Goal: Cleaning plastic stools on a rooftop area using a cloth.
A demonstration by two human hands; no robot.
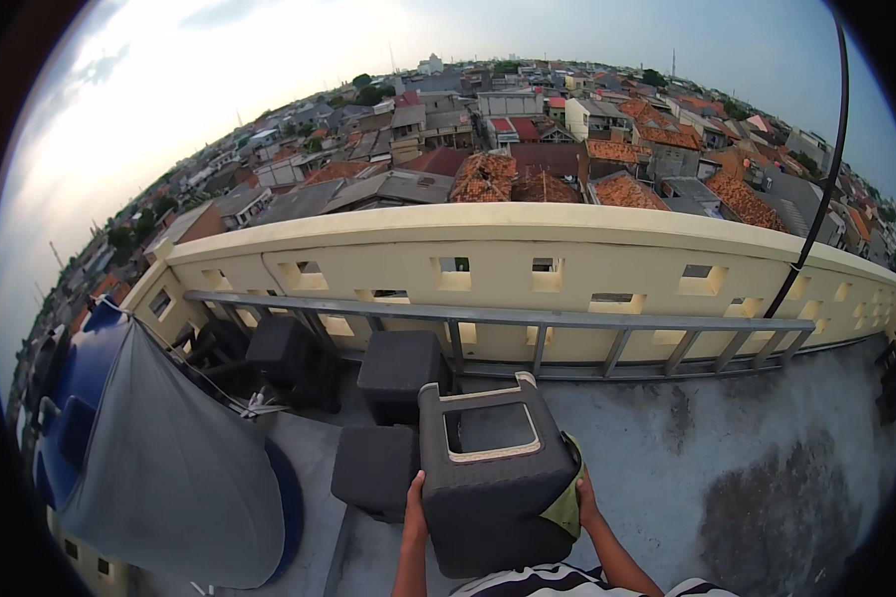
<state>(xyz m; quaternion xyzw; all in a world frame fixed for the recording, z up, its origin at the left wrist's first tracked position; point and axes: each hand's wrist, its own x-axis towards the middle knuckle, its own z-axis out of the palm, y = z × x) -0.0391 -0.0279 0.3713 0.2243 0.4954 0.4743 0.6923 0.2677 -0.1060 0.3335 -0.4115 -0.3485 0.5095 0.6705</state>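
Observation:
In front of me I hold a dark grey plastic stool or box seat point(493, 507) between my two hands. A rectangular opening with a pale rim shows on the side turned up, and two short feet point away from me. My left hand point(415, 507) presses flat along its left side. On the right side, my right hand point(587, 504) grips it through a green cloth point(565, 507), which lies between palm and stool. Just left of it stands another dark grey stool point(377, 470), and a further stool point(402, 369) is behind that.
A metal ladder-like frame point(537, 317) leans along the cream parapet wall point(493, 261). More dark stools point(287, 351) stand at the left. A blue tank point(82, 373) under a grey cover point(179, 463) takes up the left side. A black pole point(821, 194) rises at right.

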